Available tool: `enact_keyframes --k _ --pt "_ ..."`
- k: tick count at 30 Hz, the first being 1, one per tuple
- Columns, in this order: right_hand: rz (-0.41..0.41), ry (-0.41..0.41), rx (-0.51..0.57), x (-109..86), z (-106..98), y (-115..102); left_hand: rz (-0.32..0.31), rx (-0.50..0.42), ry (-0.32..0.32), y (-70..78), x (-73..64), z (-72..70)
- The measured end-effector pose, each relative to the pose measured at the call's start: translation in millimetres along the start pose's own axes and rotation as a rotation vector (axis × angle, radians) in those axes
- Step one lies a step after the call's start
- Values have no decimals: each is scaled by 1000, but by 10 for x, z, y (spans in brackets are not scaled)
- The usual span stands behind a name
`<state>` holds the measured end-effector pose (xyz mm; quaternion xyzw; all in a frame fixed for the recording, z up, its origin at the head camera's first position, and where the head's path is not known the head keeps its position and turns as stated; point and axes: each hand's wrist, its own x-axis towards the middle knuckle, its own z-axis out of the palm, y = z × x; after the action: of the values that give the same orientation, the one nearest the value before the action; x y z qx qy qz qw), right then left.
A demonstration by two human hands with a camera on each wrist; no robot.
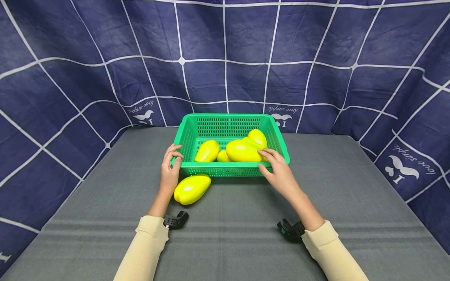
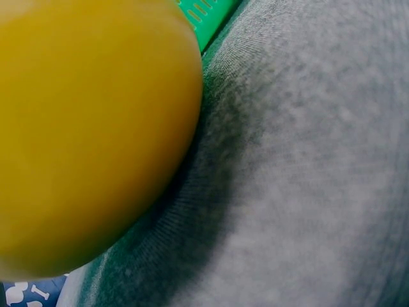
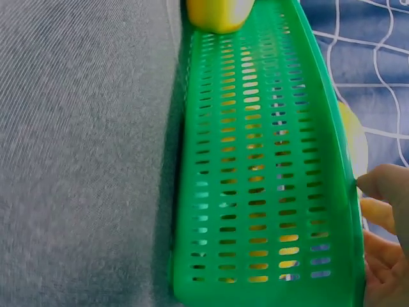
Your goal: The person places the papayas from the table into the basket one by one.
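A green plastic basket (image 1: 228, 170) with slotted walls holds several yellow mangoes (image 1: 207, 151). My left hand (image 1: 170, 169) is at its front left corner, fingers curled over the left rim. At the front right my right hand (image 1: 281, 175) holds the front rim, thumb outside and fingers inside. Those fingertips overlap the end of a large mango (image 1: 242, 151). In the right wrist view the thumb lies right at the basket's rim (image 3: 348, 173). Another mango (image 1: 192, 189) lies outside on the table, beside my left wrist; it fills much of the left wrist view (image 2: 89, 128).
Grey cloth covers the table (image 1: 228, 234). Behind the basket and along both sides hangs a dark blue curtain (image 1: 246, 82) with white grid lines. A black wrist strap mount (image 1: 177, 220) sits at my left wrist, and a similar mount (image 1: 291, 230) at my right.
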<state>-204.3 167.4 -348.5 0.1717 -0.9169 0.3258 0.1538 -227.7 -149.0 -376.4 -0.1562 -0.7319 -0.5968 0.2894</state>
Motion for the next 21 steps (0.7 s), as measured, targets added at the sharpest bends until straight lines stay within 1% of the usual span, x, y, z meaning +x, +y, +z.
enact_keyframes --k 2,8,11,13,16,20,21 --pt "2 -4 25 -1 0 -6 1 -8 3 -46 4 -2" --pt "41 7 159 -26 -58 -53 -19 10 12 -334 18 -14" --pt "40 11 191 -34 -87 -95 -20 12 12 -372 17 -13" --pt "25 18 200 -37 -92 -133 -12 4 11 -358 21 -13" --pt "-8 17 194 -52 -76 -209 -6 -10 7 -223 22 -8" --pt "-42 -21 172 -90 -9 -302 -13 -13 -1 -49 10 -5" --pt "-47 -35 169 -100 14 -322 -14 -7 -3 -38 9 -6"
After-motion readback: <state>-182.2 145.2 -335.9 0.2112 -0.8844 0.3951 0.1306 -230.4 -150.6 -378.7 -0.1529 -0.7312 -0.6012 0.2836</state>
